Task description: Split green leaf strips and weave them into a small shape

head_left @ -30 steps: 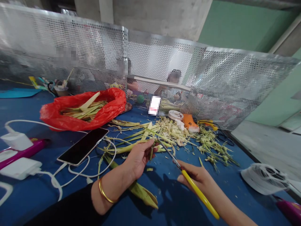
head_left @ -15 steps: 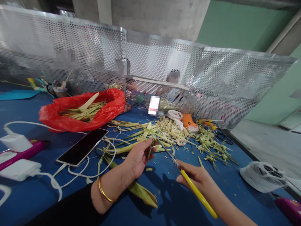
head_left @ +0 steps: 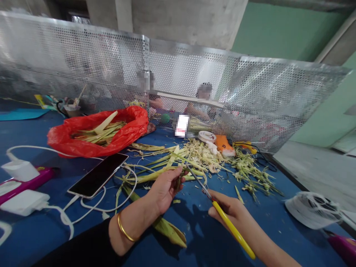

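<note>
My left hand [head_left: 166, 187], with a gold bangle at the wrist, pinches a small piece of green plant stem [head_left: 180, 178] between thumb and fingers. In my right hand [head_left: 229, 207] is a yellow-handled tool [head_left: 233, 228] with a long, slim metal end; its exact kind is unclear. The metal tip points up and left, close to the plant piece, and I cannot tell whether they touch. Below my left forearm lies a broad, dried green leaf [head_left: 170, 230]. Long pale leaf strips [head_left: 148, 174] spread out behind the left hand.
A red plastic bag [head_left: 83, 148] of leaf strips stands left, behind a phone [head_left: 98, 175] with white cables. Pale shreds [head_left: 198, 157], green sprigs [head_left: 250, 170], a tape roll [head_left: 207, 136] and an orange packet [head_left: 224, 144] lie behind. A perforated metal screen [head_left: 183, 63] has people beyond it.
Both hands keep nearly the same pose, with the tool tip still by the plant piece. The view has shifted very slightly.
</note>
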Motion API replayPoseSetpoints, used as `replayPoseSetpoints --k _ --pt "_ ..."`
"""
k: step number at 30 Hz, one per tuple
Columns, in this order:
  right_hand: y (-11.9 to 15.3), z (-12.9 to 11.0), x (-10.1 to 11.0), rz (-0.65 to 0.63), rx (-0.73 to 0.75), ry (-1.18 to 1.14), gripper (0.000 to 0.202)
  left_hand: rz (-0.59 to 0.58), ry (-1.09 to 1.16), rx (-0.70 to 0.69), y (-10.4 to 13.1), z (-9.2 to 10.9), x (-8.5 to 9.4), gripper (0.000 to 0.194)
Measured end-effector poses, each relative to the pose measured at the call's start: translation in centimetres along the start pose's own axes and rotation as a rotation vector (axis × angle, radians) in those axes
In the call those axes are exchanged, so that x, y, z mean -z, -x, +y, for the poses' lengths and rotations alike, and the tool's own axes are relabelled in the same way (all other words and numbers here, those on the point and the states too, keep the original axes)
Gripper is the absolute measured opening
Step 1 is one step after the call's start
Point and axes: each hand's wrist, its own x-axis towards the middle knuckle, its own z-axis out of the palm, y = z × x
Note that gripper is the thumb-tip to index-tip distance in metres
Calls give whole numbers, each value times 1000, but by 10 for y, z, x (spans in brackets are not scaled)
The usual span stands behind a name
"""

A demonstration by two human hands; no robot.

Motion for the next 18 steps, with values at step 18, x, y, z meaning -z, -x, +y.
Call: replayPoseSetpoints --k 18 --pt "3 1 25 79 -29 34 67 21 -241 -137 -4 0 6 19"
